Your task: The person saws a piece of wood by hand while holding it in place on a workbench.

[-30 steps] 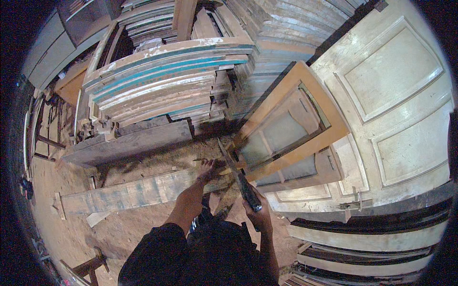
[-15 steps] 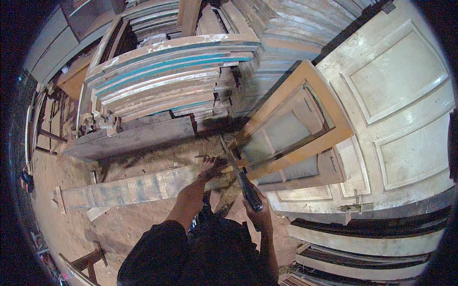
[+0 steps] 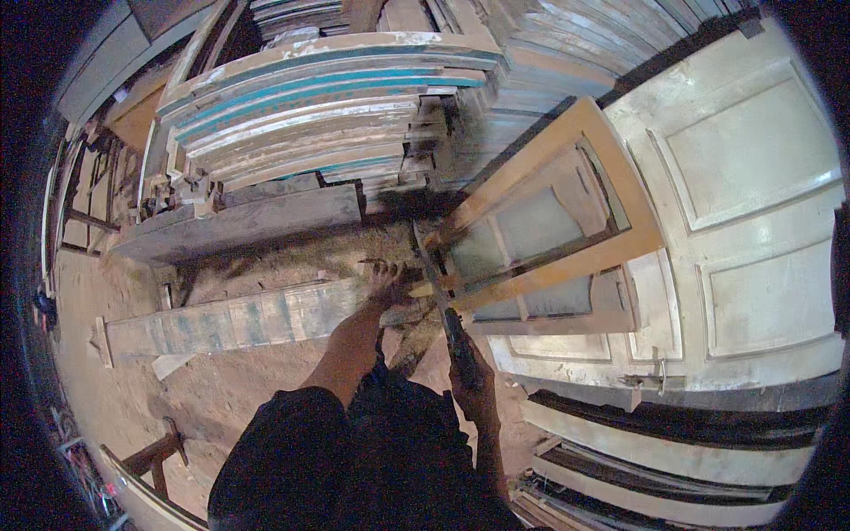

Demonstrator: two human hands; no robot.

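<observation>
My right hand (image 3: pixel 473 386) is wrapped round the dark handle of a handsaw (image 3: pixel 432 276). Its long blade slants away from me, the tip farther off and a little to the left. Close to the blade's left side, my left hand (image 3: pixel 384 283) grips a short strip of pale wood (image 3: pixel 422 289) at the right end of a low plank bench (image 3: pixel 257 317). The strip's light end shows by the blade. Fingers and shadow hide the rest of it, and I cannot tell how deep the teeth sit in it.
Framed panels, one an orange-brown door frame (image 3: pixel 567 265), lean on a large cream door (image 3: pixel 735 221) at the right. Stacked old frames (image 3: pixel 301 115) stand beyond the bench, behind a thick grey board (image 3: pixel 257 221). More boards (image 3: pixel 673 451) lie at the lower right.
The whole view has shifted slightly, so the bench and stack appear higher. My right hand still holds the saw, my left hand stays at the strip.
</observation>
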